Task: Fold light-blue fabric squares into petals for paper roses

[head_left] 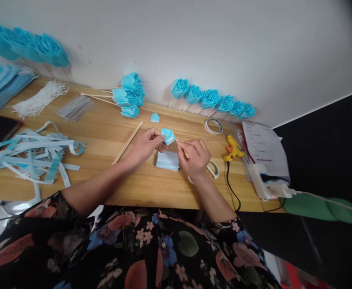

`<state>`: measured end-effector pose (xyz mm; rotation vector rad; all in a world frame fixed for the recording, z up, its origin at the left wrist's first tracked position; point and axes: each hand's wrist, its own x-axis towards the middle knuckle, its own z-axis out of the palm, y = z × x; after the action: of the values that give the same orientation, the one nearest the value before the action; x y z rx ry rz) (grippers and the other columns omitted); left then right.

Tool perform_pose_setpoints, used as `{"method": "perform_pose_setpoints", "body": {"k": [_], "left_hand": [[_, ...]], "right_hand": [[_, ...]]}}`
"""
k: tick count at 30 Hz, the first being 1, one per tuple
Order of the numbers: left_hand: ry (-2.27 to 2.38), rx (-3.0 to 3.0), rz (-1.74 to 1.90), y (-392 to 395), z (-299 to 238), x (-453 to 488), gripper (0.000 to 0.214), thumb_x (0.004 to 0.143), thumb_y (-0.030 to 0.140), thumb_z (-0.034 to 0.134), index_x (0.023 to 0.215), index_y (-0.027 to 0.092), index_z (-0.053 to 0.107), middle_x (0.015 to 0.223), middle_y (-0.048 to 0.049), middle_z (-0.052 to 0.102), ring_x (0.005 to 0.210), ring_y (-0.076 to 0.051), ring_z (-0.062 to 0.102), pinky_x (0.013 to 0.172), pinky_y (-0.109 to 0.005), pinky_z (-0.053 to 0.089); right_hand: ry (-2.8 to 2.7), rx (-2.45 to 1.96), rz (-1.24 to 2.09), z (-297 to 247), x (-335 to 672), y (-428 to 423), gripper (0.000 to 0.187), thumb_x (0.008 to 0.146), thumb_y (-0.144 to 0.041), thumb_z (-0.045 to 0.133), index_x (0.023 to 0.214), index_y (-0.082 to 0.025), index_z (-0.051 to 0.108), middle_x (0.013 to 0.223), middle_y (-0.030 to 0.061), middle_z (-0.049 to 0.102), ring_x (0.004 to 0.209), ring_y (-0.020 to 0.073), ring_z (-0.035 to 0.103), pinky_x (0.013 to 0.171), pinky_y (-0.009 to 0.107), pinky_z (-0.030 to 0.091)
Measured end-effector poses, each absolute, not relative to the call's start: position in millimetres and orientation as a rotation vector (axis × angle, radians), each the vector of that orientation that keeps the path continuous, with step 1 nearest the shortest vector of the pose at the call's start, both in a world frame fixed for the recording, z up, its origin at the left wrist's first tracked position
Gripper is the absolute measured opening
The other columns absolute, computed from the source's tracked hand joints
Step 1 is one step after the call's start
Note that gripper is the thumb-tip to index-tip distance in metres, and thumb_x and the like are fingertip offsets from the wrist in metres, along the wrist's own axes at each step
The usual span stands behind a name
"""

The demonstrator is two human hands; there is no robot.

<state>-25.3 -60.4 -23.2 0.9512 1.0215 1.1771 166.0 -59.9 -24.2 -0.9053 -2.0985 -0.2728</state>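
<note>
My left hand pinches a small folded piece of blue mask fabric that has a white strip across it. Close to its right edge, my right hand is closed, with a tiny white scrap at the thumb and fingertip. Below the hands lies a stack of pale blue fabric squares. Another folded blue piece rests on the table behind my left hand. Light-coloured scissors lie partly hidden under my right hand and wrist.
Blue fabric flowers on sticks lean along the wall. A tape roll, yellow glue gun and power strip are on the right. Leftward lie wooden sticks, cut strips, wires, ear loops and masks.
</note>
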Motion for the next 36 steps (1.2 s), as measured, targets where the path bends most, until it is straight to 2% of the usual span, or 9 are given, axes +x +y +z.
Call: {"method": "perform_pose_setpoints", "body": {"k": [12,21,27,36], "left_hand": [[1.027,0.984,1.182,-60.7,-25.9,-25.5,0.018,0.084,0.027,0.068,0.077,0.017,0.056,0.066,-0.0010,0.069,0.058,-0.011,0.066,0.061,-0.025,0.055],[1.020,0.971,1.191,-60.8,-24.5,-23.1,0.015,0.083,0.022,0.068,0.075,0.016,0.057,0.066,-0.0004,0.069,0.058,-0.012,0.066,0.061,-0.024,0.056],[1.001,0.963,1.176,-60.9,-24.5,-22.4,0.017,0.082,0.025,0.070,0.077,0.016,0.057,0.066,0.0004,0.068,0.060,-0.012,0.067,0.062,-0.025,0.057],[0.991,0.954,1.178,-62.5,-25.2,-21.7,0.017,0.083,0.026,0.071,0.080,0.015,0.059,0.068,-0.0001,0.068,0.062,-0.012,0.067,0.061,-0.024,0.056]], "right_hand": [[-2.142,-0.943,-0.223,-27.5,161.7,-59.1,0.018,0.093,-0.017,0.058,0.100,-0.027,0.071,0.081,0.0043,0.072,0.077,0.0198,0.064,0.070,0.036,0.049],[-2.156,-0.933,-0.247,-28.6,158.3,-58.2,0.015,0.094,-0.018,0.057,0.093,-0.025,0.070,0.080,0.0043,0.073,0.075,0.0194,0.064,0.069,0.035,0.048],[-2.189,-0.976,-0.197,-30.7,156.7,-57.5,0.014,0.094,-0.019,0.058,0.091,-0.025,0.070,0.081,0.0048,0.073,0.077,0.0198,0.065,0.070,0.036,0.049],[-2.202,-0.945,-0.162,-29.5,155.6,-57.2,0.014,0.094,-0.018,0.059,0.095,-0.025,0.071,0.085,0.0049,0.075,0.078,0.0199,0.065,0.072,0.035,0.050]]}}
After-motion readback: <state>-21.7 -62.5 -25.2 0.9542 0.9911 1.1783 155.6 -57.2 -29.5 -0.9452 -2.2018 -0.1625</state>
